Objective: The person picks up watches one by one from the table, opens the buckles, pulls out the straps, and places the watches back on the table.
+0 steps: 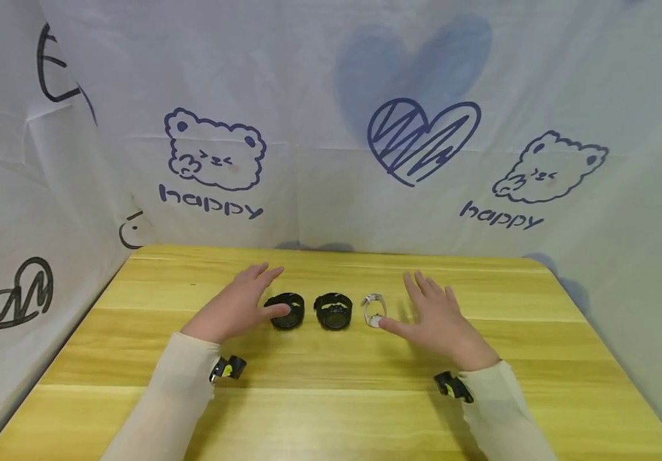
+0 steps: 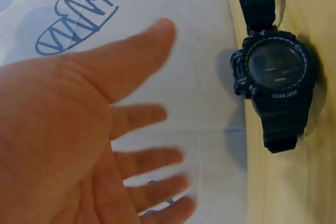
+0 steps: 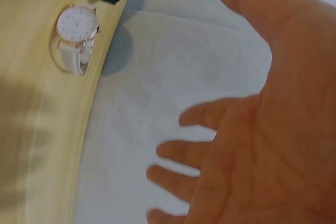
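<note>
Three watches stand in a row on the wooden table. The left black sport watch [image 1: 287, 319] is partly covered by the thumb of my left hand [image 1: 237, 308] in the head view. Beside it is a second black sport watch [image 1: 333, 314]. At the right end sits a white watch [image 3: 77, 24] with a round pale dial and a light strap. My right hand [image 1: 436, 320] is nearest to that one, its thumb overlapping the watch's edge in the head view. Both wrist views show spread fingers apart from the watches, holding nothing.
The table [image 1: 308, 416] has pale wood grain and rounded far corners. A white cloth [image 1: 308, 77] with blue bear and heart drawings hangs behind it and along the sides. Each sleeve carries a small black wrist device [image 1: 227, 369].
</note>
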`<state>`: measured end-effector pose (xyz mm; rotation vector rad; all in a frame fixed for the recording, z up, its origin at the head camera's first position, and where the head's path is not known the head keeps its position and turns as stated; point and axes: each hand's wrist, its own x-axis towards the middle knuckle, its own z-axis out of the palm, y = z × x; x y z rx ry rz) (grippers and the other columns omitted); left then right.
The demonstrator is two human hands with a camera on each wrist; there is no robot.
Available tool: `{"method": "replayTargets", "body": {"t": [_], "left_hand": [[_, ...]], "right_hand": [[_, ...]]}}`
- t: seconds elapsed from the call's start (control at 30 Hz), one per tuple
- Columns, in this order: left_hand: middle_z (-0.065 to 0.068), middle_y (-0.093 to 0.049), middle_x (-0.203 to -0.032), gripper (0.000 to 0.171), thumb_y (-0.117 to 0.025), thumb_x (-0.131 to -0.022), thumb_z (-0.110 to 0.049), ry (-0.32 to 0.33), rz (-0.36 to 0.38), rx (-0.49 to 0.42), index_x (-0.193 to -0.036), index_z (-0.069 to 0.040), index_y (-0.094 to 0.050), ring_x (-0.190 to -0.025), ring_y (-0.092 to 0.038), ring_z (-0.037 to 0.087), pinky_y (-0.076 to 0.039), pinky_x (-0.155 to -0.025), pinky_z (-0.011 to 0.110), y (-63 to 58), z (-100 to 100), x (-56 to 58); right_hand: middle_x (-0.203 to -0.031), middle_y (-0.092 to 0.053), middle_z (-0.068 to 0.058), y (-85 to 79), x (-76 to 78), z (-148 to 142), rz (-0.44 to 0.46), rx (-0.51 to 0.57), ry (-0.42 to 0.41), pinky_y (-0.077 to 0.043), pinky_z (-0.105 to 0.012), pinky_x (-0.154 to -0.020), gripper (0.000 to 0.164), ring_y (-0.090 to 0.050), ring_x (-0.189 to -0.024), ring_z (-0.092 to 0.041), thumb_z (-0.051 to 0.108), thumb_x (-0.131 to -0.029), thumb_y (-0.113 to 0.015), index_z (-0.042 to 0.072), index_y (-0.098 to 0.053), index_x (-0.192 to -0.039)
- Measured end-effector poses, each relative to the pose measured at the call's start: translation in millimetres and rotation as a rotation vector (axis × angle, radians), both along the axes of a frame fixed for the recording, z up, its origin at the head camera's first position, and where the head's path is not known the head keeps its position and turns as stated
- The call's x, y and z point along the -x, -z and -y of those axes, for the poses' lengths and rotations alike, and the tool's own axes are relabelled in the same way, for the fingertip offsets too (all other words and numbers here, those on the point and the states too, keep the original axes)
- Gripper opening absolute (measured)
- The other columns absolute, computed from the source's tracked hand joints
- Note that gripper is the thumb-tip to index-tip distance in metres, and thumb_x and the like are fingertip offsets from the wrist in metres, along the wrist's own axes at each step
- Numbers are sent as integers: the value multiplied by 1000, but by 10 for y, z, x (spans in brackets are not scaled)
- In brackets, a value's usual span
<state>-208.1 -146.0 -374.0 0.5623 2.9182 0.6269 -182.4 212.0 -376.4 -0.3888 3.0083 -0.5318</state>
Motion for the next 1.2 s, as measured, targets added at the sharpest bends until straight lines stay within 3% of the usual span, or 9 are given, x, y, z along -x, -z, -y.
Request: {"method": "replayTargets", "body": {"t": [0.13,0.37,0.67,1.07,1.2], "left_hand": [[20,-49,-153,57,-71,-100,-33,39,5,18,-148,-7,-55,-142,-45,43,-37,-115,59,33,-17,9],[15,-66,-135,38,-73,-98,-19,61,-31,44,-133,-4,-68,-128,-60,37,-46,-109,53,89,-39,27],[11,-72,-121,27,-74,-97,-15,64,-58,56,-122,-6,-73,-115,-67,33,-52,-101,50,193,-44,72],[1,-73,-101,19,-76,-96,-19,46,-44,36,-112,-10,-75,-95,-68,21,-56,-89,45,277,-71,139],[-1,-72,-101,19,-77,-95,-21,49,-62,19,-112,-11,-75,-96,-69,21,-56,-90,45,287,-84,137]], "right_hand": [[-169,-19,-21,-11,-13,25,59,25,-79,-14,-65,-122,103,-19,-153,-49,68,-92,-63,7,-22,-165],[-169,-24,-16,41,4,50,111,3,-192,-29,-61,-119,92,-27,-153,-41,61,-94,-67,15,-30,-164],[-154,-51,-11,30,18,96,105,-1,-248,-37,-53,-117,69,-48,-142,-35,49,-99,-66,10,-49,-154],[-149,-56,-12,48,19,80,106,-28,-245,-40,-52,-115,63,-52,-138,-34,47,-100,-65,7,-54,-149],[-148,-58,-12,64,18,75,106,-30,-242,-41,-52,-114,62,-54,-136,-33,46,-101,-65,7,-55,-148]]}}
